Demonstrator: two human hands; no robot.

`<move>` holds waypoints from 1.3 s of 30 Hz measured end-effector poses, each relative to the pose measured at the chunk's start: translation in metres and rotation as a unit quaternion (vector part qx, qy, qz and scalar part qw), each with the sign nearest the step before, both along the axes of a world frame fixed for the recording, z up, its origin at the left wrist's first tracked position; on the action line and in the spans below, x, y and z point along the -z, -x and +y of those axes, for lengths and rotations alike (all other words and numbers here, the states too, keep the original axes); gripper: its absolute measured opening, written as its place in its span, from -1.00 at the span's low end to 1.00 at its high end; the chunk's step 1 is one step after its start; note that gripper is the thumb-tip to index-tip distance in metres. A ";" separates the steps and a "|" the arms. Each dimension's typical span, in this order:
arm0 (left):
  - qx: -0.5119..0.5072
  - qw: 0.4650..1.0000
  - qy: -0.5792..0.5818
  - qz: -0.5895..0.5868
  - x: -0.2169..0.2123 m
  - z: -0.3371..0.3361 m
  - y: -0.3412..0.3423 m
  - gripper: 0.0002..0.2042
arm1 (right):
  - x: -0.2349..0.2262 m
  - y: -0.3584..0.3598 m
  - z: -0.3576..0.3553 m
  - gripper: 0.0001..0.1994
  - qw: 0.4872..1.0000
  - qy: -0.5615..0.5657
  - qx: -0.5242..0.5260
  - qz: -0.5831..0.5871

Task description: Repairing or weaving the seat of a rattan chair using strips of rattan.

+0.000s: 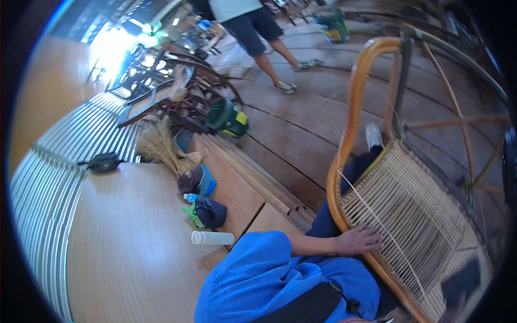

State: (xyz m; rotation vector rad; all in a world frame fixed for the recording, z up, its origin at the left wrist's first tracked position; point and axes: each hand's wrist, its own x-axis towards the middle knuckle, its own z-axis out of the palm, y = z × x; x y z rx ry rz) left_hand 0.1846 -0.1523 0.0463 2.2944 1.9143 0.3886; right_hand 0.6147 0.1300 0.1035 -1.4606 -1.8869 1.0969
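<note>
The left hand [358,240] lay flat, fingers spread, on the chair's woven seat [414,215]; light, stiff cane strands, best gripped by the frame [353,107].

Blue short-sleeved shirt, black strap across chest, dark blue trousers, white shoe

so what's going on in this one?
A person in a blue shirt sits on the wooden floor with a rattan chair frame tipped in front of them. Their left hand lies flat on the edge of the partly woven seat panel, and a loose cane strand runs across the weave. The right hand is out of view. A white tube, a dark pouch and a bundle of fibre lie to their left. Another person stands further off.
</note>
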 end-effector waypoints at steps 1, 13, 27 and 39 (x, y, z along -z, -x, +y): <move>-0.006 1.000 -0.009 0.008 0.026 0.002 0.012 -0.54 | -0.006 0.096 0.009 -0.46 0.941 0.165 0.004 0.296; -0.203 0.975 0.088 0.032 0.021 0.073 0.142 -0.50 | 0.048 0.466 0.025 -0.54 0.882 0.084 -0.449 -0.119; -0.212 0.970 0.119 0.012 0.083 0.075 0.206 -0.63 | 0.152 0.580 0.033 -0.65 0.853 0.058 -0.484 -0.189; -0.345 0.935 0.036 -0.071 0.097 0.187 0.220 -0.56 | 0.174 0.560 0.107 -0.24 0.843 0.173 -0.456 -0.225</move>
